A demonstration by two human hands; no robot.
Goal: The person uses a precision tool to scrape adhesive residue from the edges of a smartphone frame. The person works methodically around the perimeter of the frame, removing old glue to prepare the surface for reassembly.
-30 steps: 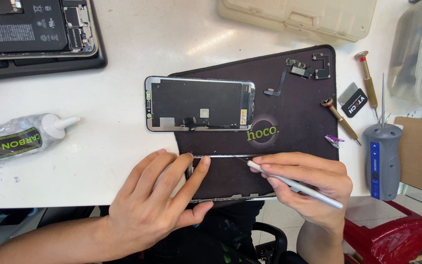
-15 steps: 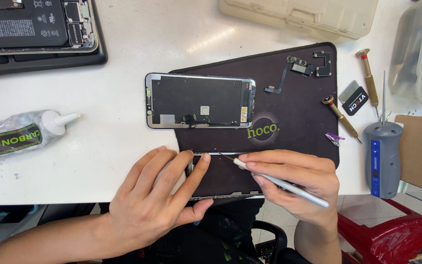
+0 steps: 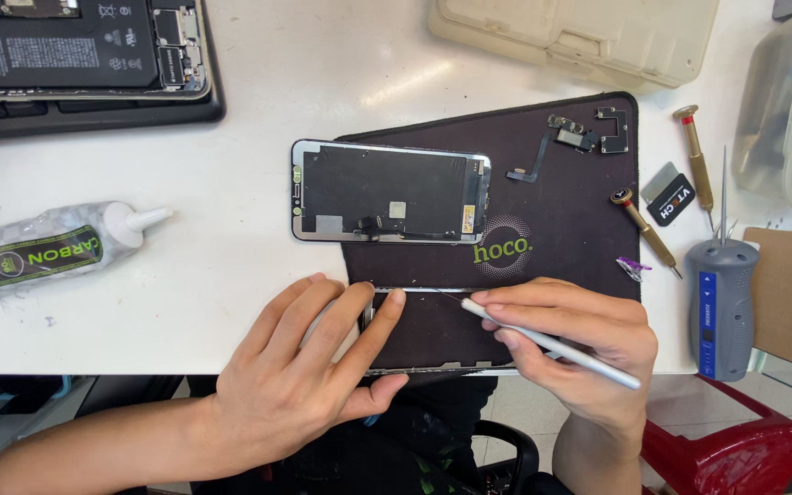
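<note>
So the left hand [image 3: 309, 385] is spread flat over the left end of a dark phone frame [image 3: 433, 335] that lies along the near edge of the black work mat [image 3: 561, 197], fingers open and pressing down on it rather than curled around anything, with the thumb tucked against the frame's near edge. The right hand [image 3: 579, 344] is pinched around a slim silver tweezer-like tool [image 3: 552, 346], held like a pen, and its tip sits right at the frame's far edge, close to the left index fingertip. Can't tell exactly what the tip is touching, it's too small. Just beyond the hands, a phone screen assembly [image 3: 387, 191] lies back side up, half on the mat and half on the white table [image 3: 231, 266]. At the far right of the mat there's a small flex cable part [image 3: 566, 137], and a brass-handled screwdriver [image 3: 643, 225] lies across the mat's right edge with a tiny purple bit [image 3: 632, 267] beside it. Off the mat to the right are a second screwdriver [image 3: 694, 156], a small black-and-grey pry card [image 3: 669, 194] and a grey-and-blue electric screwdriver [image 3: 721, 302]. On the left there's a glue tube [image 3: 43, 252] lying on its side, well apart from the hands, and an opened phone body [image 3: 80, 46] sits on a dark tray at the far left corner. A beige plastic case [image 3: 579, 37] is at the far edge.
</note>
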